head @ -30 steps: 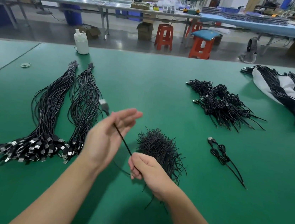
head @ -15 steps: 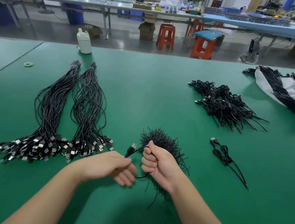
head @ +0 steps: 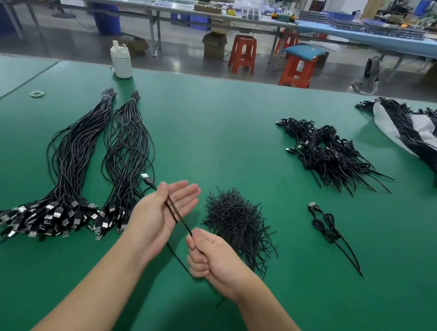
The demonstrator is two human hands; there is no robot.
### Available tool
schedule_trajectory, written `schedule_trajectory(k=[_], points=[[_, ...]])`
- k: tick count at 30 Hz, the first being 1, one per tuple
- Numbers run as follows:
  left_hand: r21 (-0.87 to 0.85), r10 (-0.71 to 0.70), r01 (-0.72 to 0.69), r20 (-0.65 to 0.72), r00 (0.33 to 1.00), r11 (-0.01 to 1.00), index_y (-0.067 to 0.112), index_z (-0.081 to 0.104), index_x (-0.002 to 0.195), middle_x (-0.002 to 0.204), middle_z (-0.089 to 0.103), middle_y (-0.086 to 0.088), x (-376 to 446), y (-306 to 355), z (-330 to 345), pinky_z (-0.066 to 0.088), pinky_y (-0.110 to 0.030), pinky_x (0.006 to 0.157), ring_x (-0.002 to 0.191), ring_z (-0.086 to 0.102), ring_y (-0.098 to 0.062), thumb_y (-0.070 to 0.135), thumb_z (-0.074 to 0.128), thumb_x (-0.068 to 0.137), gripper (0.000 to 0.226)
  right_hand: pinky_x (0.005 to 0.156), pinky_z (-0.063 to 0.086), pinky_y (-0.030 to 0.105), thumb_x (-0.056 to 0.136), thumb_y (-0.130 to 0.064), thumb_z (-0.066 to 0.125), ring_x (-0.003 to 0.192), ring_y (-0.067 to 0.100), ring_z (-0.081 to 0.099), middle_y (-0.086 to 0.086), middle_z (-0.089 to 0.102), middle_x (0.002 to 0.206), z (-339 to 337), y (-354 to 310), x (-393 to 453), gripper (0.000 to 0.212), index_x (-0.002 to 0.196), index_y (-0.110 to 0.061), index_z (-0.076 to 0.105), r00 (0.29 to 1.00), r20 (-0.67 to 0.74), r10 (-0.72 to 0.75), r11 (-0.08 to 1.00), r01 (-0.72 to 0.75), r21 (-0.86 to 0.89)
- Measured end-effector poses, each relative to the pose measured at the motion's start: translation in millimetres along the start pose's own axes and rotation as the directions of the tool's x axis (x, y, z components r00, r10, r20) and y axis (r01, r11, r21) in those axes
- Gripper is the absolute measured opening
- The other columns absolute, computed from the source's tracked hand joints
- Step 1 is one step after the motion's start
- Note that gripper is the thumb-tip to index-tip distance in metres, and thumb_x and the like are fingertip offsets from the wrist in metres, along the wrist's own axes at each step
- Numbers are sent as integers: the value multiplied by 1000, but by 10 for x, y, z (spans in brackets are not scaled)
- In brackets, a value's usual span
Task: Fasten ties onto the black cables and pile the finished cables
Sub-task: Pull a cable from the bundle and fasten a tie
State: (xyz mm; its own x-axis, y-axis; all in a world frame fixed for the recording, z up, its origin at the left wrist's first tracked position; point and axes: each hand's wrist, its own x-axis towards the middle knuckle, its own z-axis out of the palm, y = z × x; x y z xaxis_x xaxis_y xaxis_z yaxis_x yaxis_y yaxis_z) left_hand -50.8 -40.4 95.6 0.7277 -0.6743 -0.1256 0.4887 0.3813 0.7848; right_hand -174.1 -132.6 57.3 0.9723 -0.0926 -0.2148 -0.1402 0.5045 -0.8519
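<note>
At 9 o'clock lie two loose bundles [head: 82, 165] of black cables, plugs toward the worker. At centre the left hand [head: 160, 213] is flat, fingers straight, the cable [head: 175, 216] wound over its palm with the plug at 11 o'clock; the right hand [head: 210, 259], near but apart, is fisted on the cable's run. Judged light, limp and springy, so grip the coil's waist, not the plug; ties [head: 235, 219] sit at 1 o'clock, one tied cable [head: 326, 228] at 3, finished pile [head: 329, 154] at 2.
</note>
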Motion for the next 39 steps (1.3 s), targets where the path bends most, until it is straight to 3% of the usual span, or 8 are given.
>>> schedule_trajectory(k=[9,16,20,22,25,29,34,39], points=[[523,-423,116,520,742,845,-7,68,108,60,66,-6,-137,323,-129,23,-22,42,33,28,-8,25,39,104,43,47,14,24,98,-35,50,47,12,12,-7,23,48,-155,-41,89,41,60,-19,48,988,-105,111,964,-81,253],[1000,-658,1,-5,753,-7,-1,62,100,75,75,-9,-195,334,-76,36,-23,39,34,42,-14,29,36,106,40,49,13,26,100,-17,40,49,12,16,-6,26,52,14,-38,150,36,66,-21,49,988,-94,124,990,-130,-61],[992,-413,3,-55,909,-126,12,61,80,72,73,-4,-190,235,-50,48,-33,60,60,60,-21,34,37,106,42,50,20,26,105,-22,38,49,11,24,-5,31,54,45,-72,149,33,74,-18,47,989,-129,74,993,-86,-86],[998,-164,-15,5,987,-60,19,67,85,87,71,3,-152,154,-59,45,-31,75,85,63,-18,36,39,106,38,50,24,24,106,-25,37,50,12,25,-5,31,55,54,-113,150,35,73,-19,47,992,-124,21,996,-32,-81],[883,10,13,-20,1000,469,18,63,128,121,70,2,-157,-39,4,45,-28,104,112,64,-9,32,38,107,36,51,27,23,107,-27,37,51,12,26,-4,31,56,86,-120,175,35,75,-19,47,994,-99,-42,997,36,-62],[317,90,-54,-100,991,947,3,59,121,110,74,-13,-110,-56,115,58,-25,86,101,72,-20,25,31,109,37,51,24,23,107,-30,39,51,11,23,-5,28,55,108,33,174,36,73,-20,47,995,-92,-24,995,15,-104],[77,-51,39,150,987,996,-4,62,107,57,54,0,-124,235,41,35,-22,39,36,37,-9,26,45,100,35,53,22,24,96,-39,53,52,11,20,-5,24,56,49,100,160,33,70,-20,51,990,-130,-46,999,42,-31],[633,-371,-20,479,796,774,2,71,102,53,56,-3,-240,398,-172,31,-19,42,38,31,-13,34,48,100,39,53,27,25,100,-43,53,53,17,22,-3,27,55,-81,-133,169,44,62,-22,54,990,-135,-47,993,32,-111]])
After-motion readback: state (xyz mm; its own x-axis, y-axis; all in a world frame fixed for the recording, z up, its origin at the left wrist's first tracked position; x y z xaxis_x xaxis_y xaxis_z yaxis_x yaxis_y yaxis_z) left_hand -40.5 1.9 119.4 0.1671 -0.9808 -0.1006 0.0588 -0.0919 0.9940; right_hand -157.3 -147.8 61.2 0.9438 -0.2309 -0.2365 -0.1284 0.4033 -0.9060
